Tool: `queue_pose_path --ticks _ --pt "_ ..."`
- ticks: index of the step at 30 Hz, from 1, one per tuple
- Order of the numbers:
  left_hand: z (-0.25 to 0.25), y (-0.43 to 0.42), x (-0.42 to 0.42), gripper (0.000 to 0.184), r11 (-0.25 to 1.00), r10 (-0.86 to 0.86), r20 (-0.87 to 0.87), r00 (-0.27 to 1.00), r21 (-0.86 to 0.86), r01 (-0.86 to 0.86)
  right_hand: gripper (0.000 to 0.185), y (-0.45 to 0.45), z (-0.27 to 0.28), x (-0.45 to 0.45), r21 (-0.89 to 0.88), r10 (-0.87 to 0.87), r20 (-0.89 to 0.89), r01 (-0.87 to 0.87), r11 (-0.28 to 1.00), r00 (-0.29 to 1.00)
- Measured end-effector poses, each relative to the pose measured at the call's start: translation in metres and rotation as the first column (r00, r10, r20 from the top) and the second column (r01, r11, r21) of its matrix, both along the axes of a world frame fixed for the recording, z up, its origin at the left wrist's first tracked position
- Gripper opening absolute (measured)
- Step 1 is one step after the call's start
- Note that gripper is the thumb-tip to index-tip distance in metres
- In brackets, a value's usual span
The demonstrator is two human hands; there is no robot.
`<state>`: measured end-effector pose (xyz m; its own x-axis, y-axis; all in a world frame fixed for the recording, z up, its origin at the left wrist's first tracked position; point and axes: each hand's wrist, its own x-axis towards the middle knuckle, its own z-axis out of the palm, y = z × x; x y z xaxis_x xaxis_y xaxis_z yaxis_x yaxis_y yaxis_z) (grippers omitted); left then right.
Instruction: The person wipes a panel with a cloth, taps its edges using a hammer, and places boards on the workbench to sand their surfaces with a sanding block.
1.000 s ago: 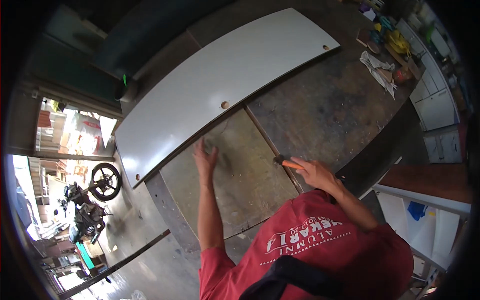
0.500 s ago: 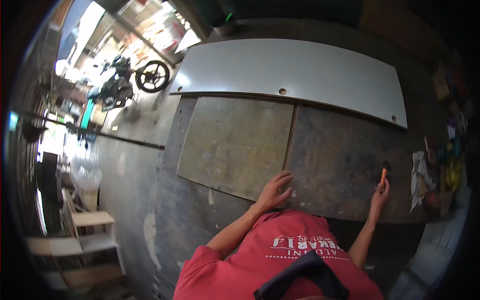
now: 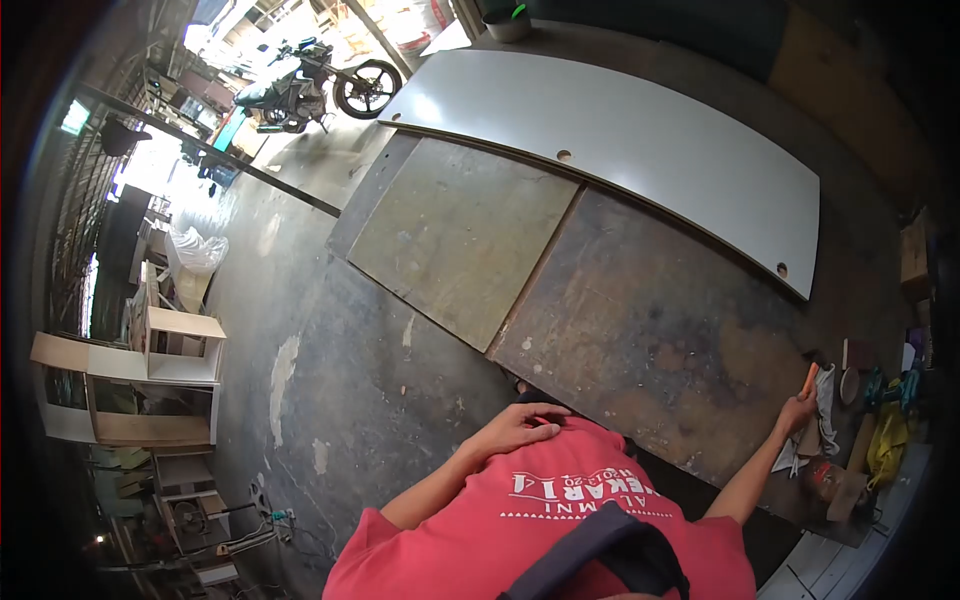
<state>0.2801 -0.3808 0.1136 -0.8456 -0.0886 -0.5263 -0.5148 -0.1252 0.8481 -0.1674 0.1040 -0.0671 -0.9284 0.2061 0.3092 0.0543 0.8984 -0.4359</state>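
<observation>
My right hand [image 3: 797, 412] is closed around an orange-handled tool [image 3: 810, 378] at the right end of the worktable. Its far end looks dark, and I cannot make out its kind. My left hand [image 3: 522, 428] rests against the front of my red shirt, fingers stretched out and holding nothing. Before me is the low worktable [image 3: 640, 300], its top made of stained boards. Along its far side lies a long white panel [image 3: 620, 130] with several round holes near its close edge.
A crumpled cloth [image 3: 826, 410], a yellow bag [image 3: 886, 445] and assorted items crowd the right side. A motorcycle [image 3: 290, 95] stands at the upper left. Wooden shelf units [image 3: 185, 350] are on the left, and a bucket [image 3: 508, 25] sits behind the panel.
My left hand has drawn back from the table's edge to my shirt. My right hand has moved right with the orange-handled tool, toward the cloth. The view has turned.
</observation>
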Motion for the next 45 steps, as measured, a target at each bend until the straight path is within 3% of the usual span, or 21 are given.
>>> queue_pose_path --ticks 2,4,5,6,8,10,15,19,22,23,24,25,28,30,38,41,43,45 --pt "0.010 0.002 0.002 0.040 0.996 0.007 0.024 1.000 -0.086 -0.005 0.046 0.022 -0.010 -0.019 0.021 -0.067 -0.012 0.067 0.998 0.998" --pt "0.019 0.000 0.002 0.038 0.961 -0.052 0.082 0.995 -0.268 0.072 0.044 0.022 0.003 -0.030 0.198 -0.159 -0.072 0.170 0.965 0.985" --pt "0.020 0.001 0.004 0.033 0.945 -0.016 0.053 0.998 -0.325 0.033 0.043 0.017 0.008 -0.030 0.265 -0.087 -0.194 0.137 0.954 0.977" --pt "0.018 0.001 0.006 0.033 0.945 -0.021 0.050 0.999 -0.325 0.036 0.043 0.007 0.013 -0.029 0.265 -0.091 -0.197 0.142 0.954 0.976" --pt "0.014 0.000 0.010 0.028 0.978 0.014 0.141 0.990 -0.209 0.016 0.039 -0.016 0.023 -0.022 0.165 0.124 -0.173 -0.095 0.982 0.977" --pt "0.018 0.001 0.008 0.024 0.977 0.029 0.159 0.987 -0.214 0.006 0.035 -0.079 0.043 0.018 0.076 0.086 -0.226 -0.070 0.995 0.970" --pt "0.011 -0.008 0.005 0.021 0.983 -0.003 0.127 0.992 -0.179 0.026 0.028 -0.191 0.027 0.107 -0.204 0.247 -0.232 -0.296 0.933 0.941" --pt "-0.002 -0.018 0.008 0.020 0.973 -0.027 0.036 0.999 -0.228 0.034 0.024 -0.286 0.061 0.195 -0.323 0.448 -0.213 -0.495 0.806 0.868" --pt "0.002 -0.034 0.004 0.020 0.952 -0.085 0.048 0.995 -0.293 0.095 0.021 -0.330 0.086 0.247 -0.446 0.657 -0.173 -0.653 0.612 0.734" --pt "-0.001 -0.040 0.006 0.022 0.934 -0.111 0.022 0.994 -0.339 0.112 0.021 -0.339 0.090 0.261 -0.445 0.650 -0.172 -0.647 0.620 0.741" --pt "-0.003 -0.048 0.008 0.024 0.915 -0.136 -0.006 0.991 -0.385 0.124 0.019 -0.347 0.094 0.273 -0.421 0.726 -0.155 -0.710 0.565 0.670" --pt "-0.002 -0.057 0.010 0.024 0.914 -0.145 -0.012 0.989 -0.384 0.130 0.017 -0.354 0.095 0.283 -0.396 0.794 -0.136 -0.767 0.504 0.592" --pt "0.002 -0.087 0.020 0.029 0.917 -0.182 0.016 0.983 -0.358 0.175 0.016 -0.370 0.089 0.307 -0.379 0.848 -0.100 -0.808 0.451 0.520" --pt "0.004 -0.111 0.030 0.032 0.867 -0.228 -0.004 0.974 -0.457 0.201 0.016 -0.381 0.087 0.320 -0.359 0.845 -0.094 -0.810 0.464 0.526" --pt "-0.015 -0.191 0.076 0.039 0.891 -0.216 0.037 0.976 -0.400 0.213 0.013 -0.418 0.110 0.357 -0.303 0.876 0.010 -0.833 0.462 0.482" --pt "-0.021 -0.214 0.085 0.039 0.893 -0.254 0.055 0.966 -0.369 0.256 0.017 -0.418 0.120 0.373 -0.309 0.865 0.125 -0.809 0.500 0.486" --pt "-0.033 -0.231 0.088 0.040 0.871 -0.296 0.072 0.952 -0.389 0.300 0.029 -0.410 0.130 0.386 -0.214 0.854 0.292 -0.841 0.497 0.431" --pt "-0.042 -0.244 0.087 0.042 0.824 -0.372 0.079 0.925 -0.430 0.368 0.036 -0.398 0.149 0.400 -0.163 0.808 0.345 -0.818 0.552 0.477"
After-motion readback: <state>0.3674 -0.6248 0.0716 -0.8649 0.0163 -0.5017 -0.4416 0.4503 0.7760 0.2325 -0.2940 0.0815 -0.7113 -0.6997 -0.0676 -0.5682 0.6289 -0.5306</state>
